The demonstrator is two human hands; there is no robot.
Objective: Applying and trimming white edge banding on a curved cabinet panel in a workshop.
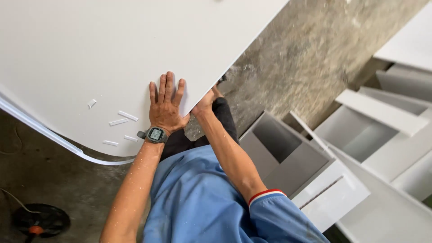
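— From my feed, the white panel (pixel 112 58) runs off the top and left edges, so I can't see its full shape.

— And the right hand (pixel 204 104)?

— Mostly tucked under the panel's edge; I can't tell whether its fingers grip anything.

— The dark round thing (pixel 40 220) on the floor?

— Cut by the bottom edge, too dim to identify. The white cabinet pieces (pixel 387 135) run off the right
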